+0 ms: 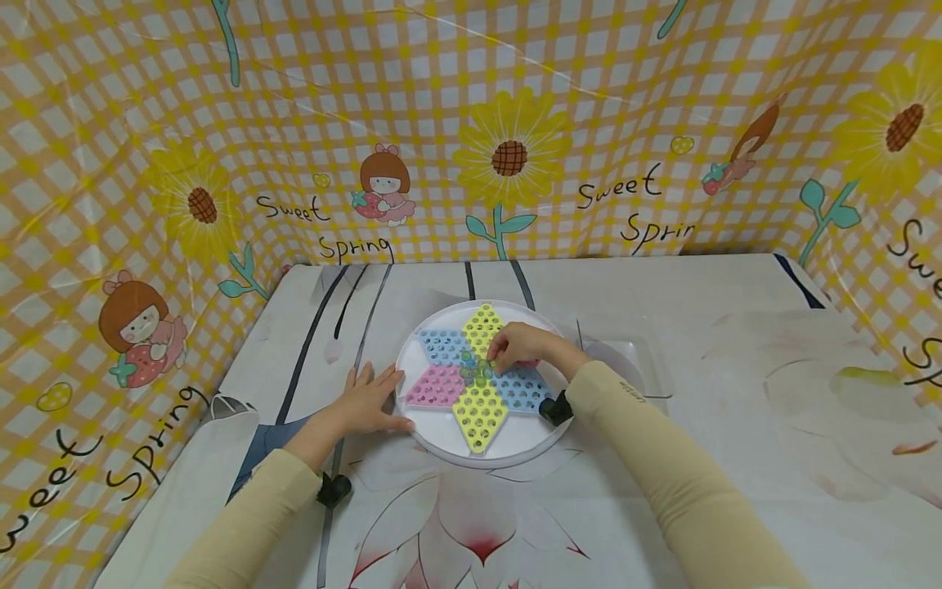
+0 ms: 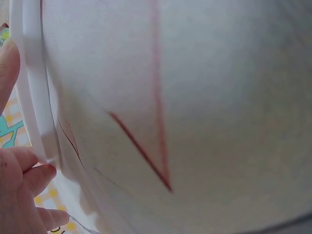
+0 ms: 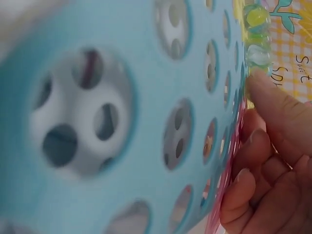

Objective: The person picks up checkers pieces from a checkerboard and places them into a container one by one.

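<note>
A round white Chinese checkers board [image 1: 434, 438] lies on the table, its star printed in yellow, blue and pink and dotted with holes. Several clear glass marbles [image 1: 468, 372] with coloured cores cluster at the star's centre. My right hand [image 1: 521, 343] reaches over the board from the right, fingers curled, pinching a marble at the cluster's edge. In the right wrist view the thumb meets the row of marbles [image 3: 257, 36]; the other fingers bend beside the pink section. With fingers spread, my left hand [image 1: 366, 402] rests against the board's left rim [image 2: 36, 92].
A clear plastic tray [image 1: 657, 368] stands right of the board, partly behind the right forearm. The white table cover [image 1: 736, 458] carries flower prints and dark lines. A yellow checked cloth [image 1: 434, 98] hangs behind and at both sides.
</note>
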